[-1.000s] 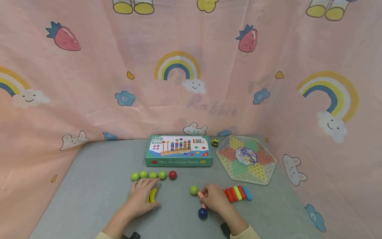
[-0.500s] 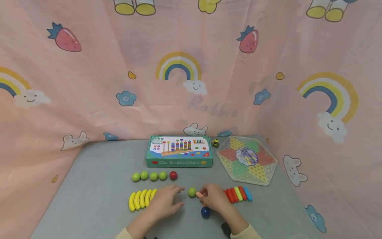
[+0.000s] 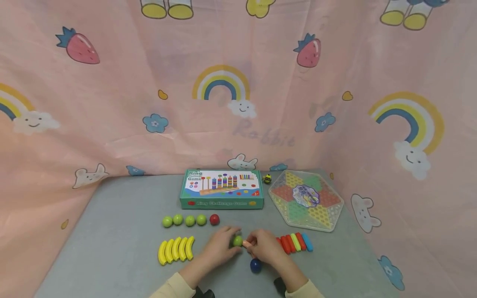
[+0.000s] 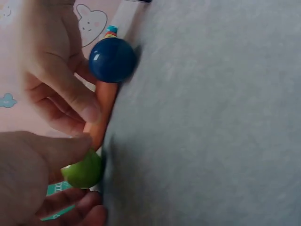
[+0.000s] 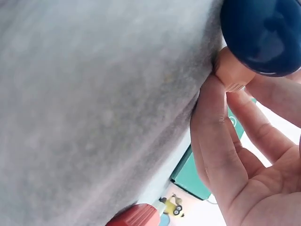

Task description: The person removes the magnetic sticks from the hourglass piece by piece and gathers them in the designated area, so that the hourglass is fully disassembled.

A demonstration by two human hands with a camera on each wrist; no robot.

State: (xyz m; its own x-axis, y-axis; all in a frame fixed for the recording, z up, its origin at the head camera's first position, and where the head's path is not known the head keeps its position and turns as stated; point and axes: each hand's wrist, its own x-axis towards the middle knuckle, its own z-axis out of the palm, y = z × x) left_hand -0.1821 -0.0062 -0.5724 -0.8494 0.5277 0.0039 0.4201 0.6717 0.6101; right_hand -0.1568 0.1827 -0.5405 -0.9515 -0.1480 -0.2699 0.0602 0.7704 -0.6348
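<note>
My left hand (image 3: 222,245) has its thumb and fingers around a green ball (image 3: 237,241). In the left wrist view the thumb (image 4: 66,153) lies along the top of that ball, with fingers below it. An orange stick (image 4: 103,108) runs from beside the green ball toward a dark blue ball (image 3: 255,265), close to each end. My right hand (image 3: 265,247) pinches this stick between thumb and fingers, hiding part of it. The right wrist view shows the blue ball (image 5: 265,35) against the stick's near end (image 5: 233,70).
Several yellow curved sticks (image 3: 176,249) lie in a row at left. Behind them are several green balls (image 3: 190,220) and a red ball (image 3: 214,219). Red, yellow and blue sticks (image 3: 296,242) lie at right. A game box (image 3: 221,203), small toy (image 3: 267,179) and hexagonal board (image 3: 306,200) stand behind.
My left hand has moved right, from over the yellow curved sticks to the green ball, and now holds it. The green ball has shifted slightly left. My right hand keeps its pinch on the orange stick.
</note>
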